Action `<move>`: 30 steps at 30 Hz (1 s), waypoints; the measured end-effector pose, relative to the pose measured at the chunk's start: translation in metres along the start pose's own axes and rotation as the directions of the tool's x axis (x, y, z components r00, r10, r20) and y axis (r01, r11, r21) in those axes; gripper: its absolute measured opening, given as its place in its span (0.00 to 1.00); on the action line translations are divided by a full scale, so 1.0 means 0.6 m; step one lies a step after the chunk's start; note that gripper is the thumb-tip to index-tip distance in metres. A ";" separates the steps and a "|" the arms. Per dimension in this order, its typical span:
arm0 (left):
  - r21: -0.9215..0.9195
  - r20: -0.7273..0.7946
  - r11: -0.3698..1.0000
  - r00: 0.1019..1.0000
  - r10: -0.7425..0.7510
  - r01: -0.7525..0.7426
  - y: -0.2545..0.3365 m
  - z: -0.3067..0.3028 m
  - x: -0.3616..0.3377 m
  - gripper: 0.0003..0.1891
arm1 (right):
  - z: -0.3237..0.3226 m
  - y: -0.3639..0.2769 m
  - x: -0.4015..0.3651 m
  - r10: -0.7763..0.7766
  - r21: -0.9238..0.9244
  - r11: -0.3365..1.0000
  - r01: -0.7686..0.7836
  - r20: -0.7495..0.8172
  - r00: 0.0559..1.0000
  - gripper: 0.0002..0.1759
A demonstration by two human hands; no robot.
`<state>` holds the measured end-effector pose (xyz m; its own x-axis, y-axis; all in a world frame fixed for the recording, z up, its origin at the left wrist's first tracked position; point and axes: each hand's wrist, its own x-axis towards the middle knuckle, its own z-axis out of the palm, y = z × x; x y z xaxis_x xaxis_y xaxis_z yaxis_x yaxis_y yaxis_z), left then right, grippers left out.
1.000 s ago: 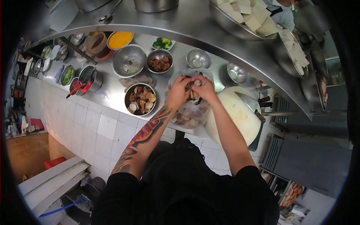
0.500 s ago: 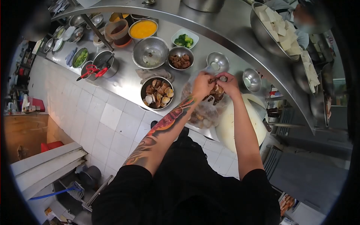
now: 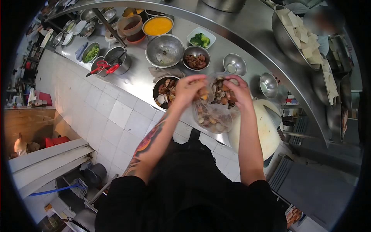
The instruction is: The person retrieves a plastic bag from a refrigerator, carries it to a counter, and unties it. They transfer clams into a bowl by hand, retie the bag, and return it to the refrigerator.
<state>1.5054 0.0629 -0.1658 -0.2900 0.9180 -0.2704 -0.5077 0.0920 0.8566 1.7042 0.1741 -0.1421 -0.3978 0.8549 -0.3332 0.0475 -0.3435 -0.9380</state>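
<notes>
**Shellfish bag held open at the counter edge**

Shells, already opened, are heaped in the steel bowl (image 3: 154, 95), which stands at nine o'clock of the work, on the steel counter (image 3: 131, 83). Just beside it, the left hand (image 3: 188, 89) is closed on the left lip of the clear plastic bag (image 3: 214, 116). Its fingers are curled tight, and whether a shell is pinched in them as well cannot be told. The bag sits between the two hands at the near edge of the counter, its mouth pulled wide. At three o'clock of the mouth, the right hand (image 3: 239, 92) is clenched on the opposite lip, fingers folded over the film.

The step is judged best done with the mouth stretched evenly from both sides and the bag's weight left resting on the counter, so that thin film is not torn by sharp shell edges. Any shell lifted out is best carried the short way to nine o'clock, low over the bowl.

The bag looks thin, wrinkled and wet, and sags under a dense load of brown and cream clams. A white cutting board (image 3: 256, 133) lies at four o'clock, touching or nearly touching the bag.
</notes>
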 end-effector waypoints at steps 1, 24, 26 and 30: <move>0.045 -0.039 0.999 0.999 0.011 -0.010 0.022 -0.028 -0.013 0.16 | 0.027 -0.003 -0.006 -0.036 0.005 0.999 0.035 0.065 0.997 0.11; 0.578 -0.100 0.815 0.990 0.096 -0.021 0.017 -0.254 -0.033 0.35 | 0.339 0.152 0.003 -0.499 -0.492 0.769 0.408 -0.063 0.864 0.12; 0.586 -0.086 0.810 0.991 0.103 -0.034 0.027 -0.252 -0.041 0.35 | 0.342 0.141 0.006 -0.494 -0.395 0.811 0.432 -0.064 0.867 0.12; 0.630 0.054 0.728 0.950 0.307 -0.271 -0.012 -0.240 -0.046 0.34 | 0.367 0.164 0.001 -0.582 -0.362 0.757 0.545 0.008 0.813 0.12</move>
<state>1.4001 -0.0184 -0.2278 -0.3878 0.9213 0.0293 0.2196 0.0615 0.9736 1.5069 0.0555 -0.2134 -0.3589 0.8918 0.2755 0.1504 0.3465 -0.9259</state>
